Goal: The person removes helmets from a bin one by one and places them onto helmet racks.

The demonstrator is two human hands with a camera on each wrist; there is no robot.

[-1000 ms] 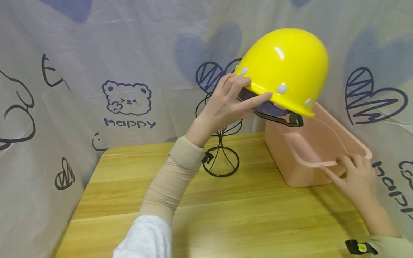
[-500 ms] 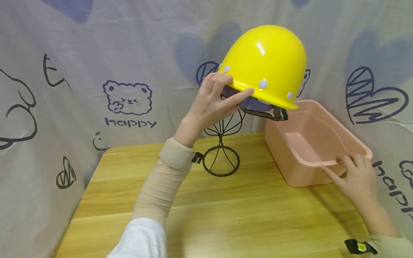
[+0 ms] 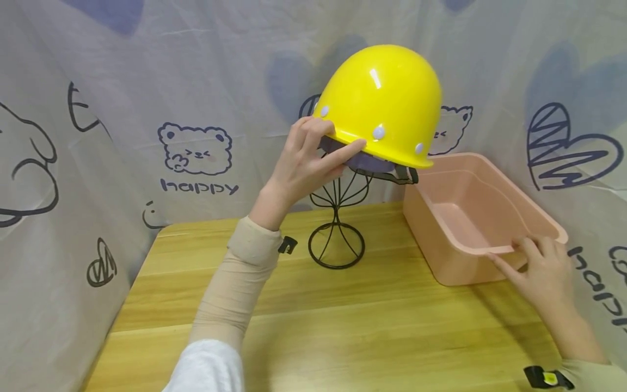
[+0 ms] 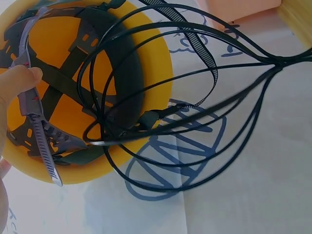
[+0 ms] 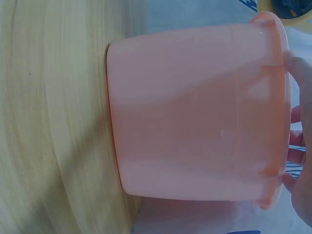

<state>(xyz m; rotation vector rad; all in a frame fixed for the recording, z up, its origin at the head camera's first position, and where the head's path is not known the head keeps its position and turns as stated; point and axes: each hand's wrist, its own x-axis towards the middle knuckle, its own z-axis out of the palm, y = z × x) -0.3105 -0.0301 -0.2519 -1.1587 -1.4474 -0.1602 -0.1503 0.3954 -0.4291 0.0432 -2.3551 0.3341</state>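
Observation:
A yellow hard hat [image 3: 384, 98] is held up by its rim in my left hand [image 3: 303, 160], slightly tilted, over a black wire stand [image 3: 336, 213]. From below, the left wrist view shows the hat's dark inner harness and chin strap, with my left thumb [image 4: 19, 80] on the grey headband [image 4: 33, 105]. The stand's wire loops [image 4: 279, 61] overlap the hat's opening there; whether they touch it I cannot tell. My right hand [image 3: 548, 272] grips the near rim of a pink plastic bin [image 3: 467, 269], thumb outside and fingers over the edge.
The bin stands upright at the right of the wooden table [image 3: 313, 337], and its visible inside holds nothing. A white cloth with blue drawings [image 3: 196, 81] hangs behind and at both sides. The stand's round base sits left of the bin.
My left hand has carried the hard hat leftward, from above the bin to above the wire stand, and slightly down in the last half second. My right hand stays on the bin.

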